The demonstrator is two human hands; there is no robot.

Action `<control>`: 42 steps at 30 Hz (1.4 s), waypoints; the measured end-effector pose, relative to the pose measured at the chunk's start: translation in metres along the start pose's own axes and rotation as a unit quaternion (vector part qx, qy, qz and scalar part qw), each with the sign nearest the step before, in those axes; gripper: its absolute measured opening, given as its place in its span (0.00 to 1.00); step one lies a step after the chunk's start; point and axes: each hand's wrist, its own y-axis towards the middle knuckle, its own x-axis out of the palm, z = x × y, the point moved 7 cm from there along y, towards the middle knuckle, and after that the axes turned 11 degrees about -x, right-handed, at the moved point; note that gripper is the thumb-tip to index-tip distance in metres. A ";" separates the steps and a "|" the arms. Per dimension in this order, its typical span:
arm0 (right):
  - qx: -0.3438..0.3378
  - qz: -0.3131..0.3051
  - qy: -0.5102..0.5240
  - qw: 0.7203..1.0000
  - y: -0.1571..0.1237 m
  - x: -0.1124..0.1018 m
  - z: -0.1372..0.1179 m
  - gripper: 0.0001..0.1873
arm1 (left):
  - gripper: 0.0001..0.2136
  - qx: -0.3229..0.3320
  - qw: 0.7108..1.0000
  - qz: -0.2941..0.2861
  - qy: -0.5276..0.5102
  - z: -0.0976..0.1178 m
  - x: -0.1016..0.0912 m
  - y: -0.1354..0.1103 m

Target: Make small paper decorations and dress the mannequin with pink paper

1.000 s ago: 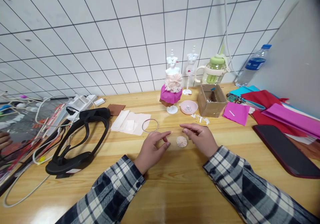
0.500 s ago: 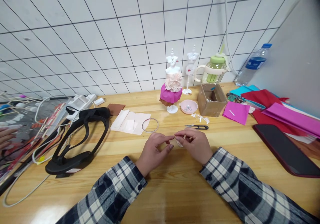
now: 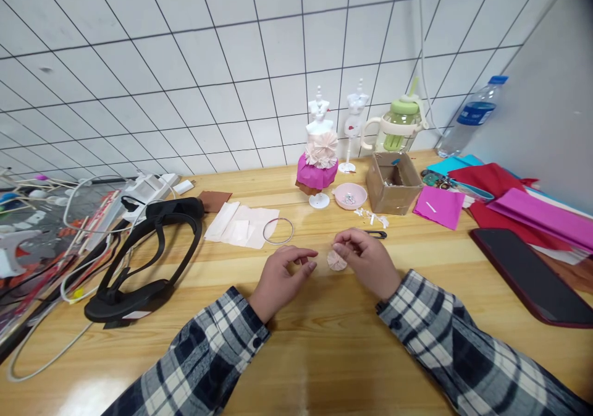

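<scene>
Hands, two plaid-sleeved, near one pale rosette, two mannequins

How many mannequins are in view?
2. The dressed mannequin stands left of the pink bowl; the other mannequin stands farther back, between it and the green-lidded cup. Neither looks to hide a third.

Near the counter's back edge, mannequins stand left of a box, a bottle in the right corner. A headset lies toward the left edge, a rosette before the mannequins.
</scene>
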 end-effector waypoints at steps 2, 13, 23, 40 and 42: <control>0.010 0.008 -0.031 0.999 0.003 -0.008 0.013 0.11 | 0.08 -0.013 1.000 0.009 -0.004 -0.003 -0.002 0.002; 0.024 -0.117 -0.151 0.981 -0.003 0.012 0.028 0.46 | 0.08 0.006 1.000 -0.013 0.011 0.000 0.002 0.002; 0.107 -0.038 0.169 0.979 -0.006 0.018 0.018 0.41 | 0.10 0.003 0.999 -0.029 -0.016 0.006 0.006 -0.001; 0.142 0.030 0.223 0.964 -0.010 0.025 0.011 0.38 | 0.08 -0.023 0.998 -0.056 -0.020 0.003 0.016 -0.002; 0.142 0.025 0.217 0.965 -0.011 0.027 0.011 0.38 | 0.08 -0.017 0.998 -0.053 -0.018 0.004 0.016 -0.001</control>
